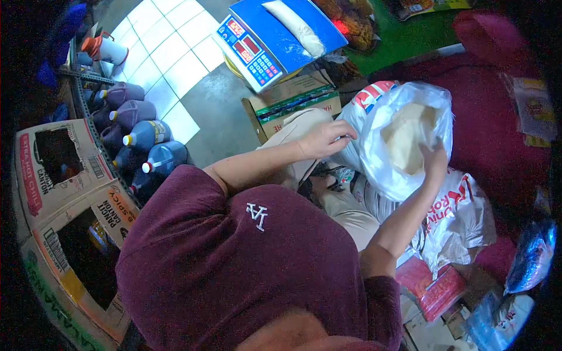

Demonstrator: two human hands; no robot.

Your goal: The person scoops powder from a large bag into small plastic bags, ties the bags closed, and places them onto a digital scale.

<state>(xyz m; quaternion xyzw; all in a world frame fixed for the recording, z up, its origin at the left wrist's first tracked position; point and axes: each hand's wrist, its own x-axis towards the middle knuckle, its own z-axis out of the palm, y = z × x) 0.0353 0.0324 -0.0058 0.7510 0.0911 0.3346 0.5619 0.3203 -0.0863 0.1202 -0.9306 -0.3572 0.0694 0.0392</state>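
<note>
A white plastic bag (pixel 374 167) stands wide open inside a printed sack in front of me, with off-white powder (pixel 404 137) in it. My right hand (pixel 432 161) reaches into the bag at its right side; its fingertips are partly hidden there. Just left of the bag, my left hand (pixel 329 139) hovers near the sack's edge, fingers loosely curved and apart, holding nothing. On the blue digital scale (pixel 254 58) lies a long, narrow clear bag filled with white powder (pixel 295 29), and some powder is scattered beside it.
Cardboard boxes (pixel 58 169) and several jugs of dark liquid (pixel 140 134) line the left side. A cardboard box (pixel 298 102) sits below the scale. Another printed sack (pixel 462 228) and red plastic packs (pixel 436 289) lie at the right. White tiles (pixel 167 52) cover part of the floor.
</note>
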